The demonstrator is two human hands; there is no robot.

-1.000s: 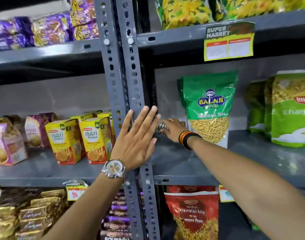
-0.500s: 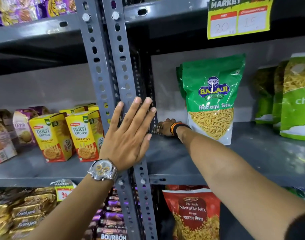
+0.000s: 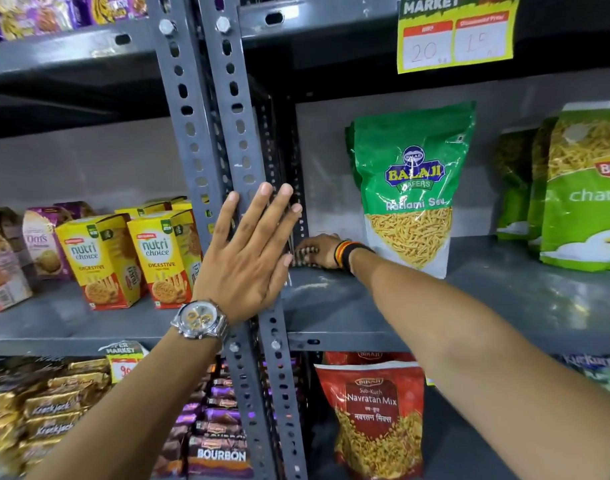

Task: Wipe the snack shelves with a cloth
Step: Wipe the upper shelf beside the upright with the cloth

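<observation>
Left hand braces flat, fingers spread, on the grey perforated steel upright while right hand presses a dark striped cloth into the grey metal shelf corner beside the green Balaji snack pouch.

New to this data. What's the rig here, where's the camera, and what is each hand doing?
There is no robot. A person wears one wide-angle camera on the head, looking forward and down at their own hands, so both arms enter from the bottom. The left hand, with a wristwatch, lies flat and open against the grey slotted upright between two shelf bays. The right hand reaches onto the right-hand shelf and presses a striped cloth into the back corner, beside a green Balaji snack bag. Yellow biscuit boxes stand on the left shelf.
</observation>
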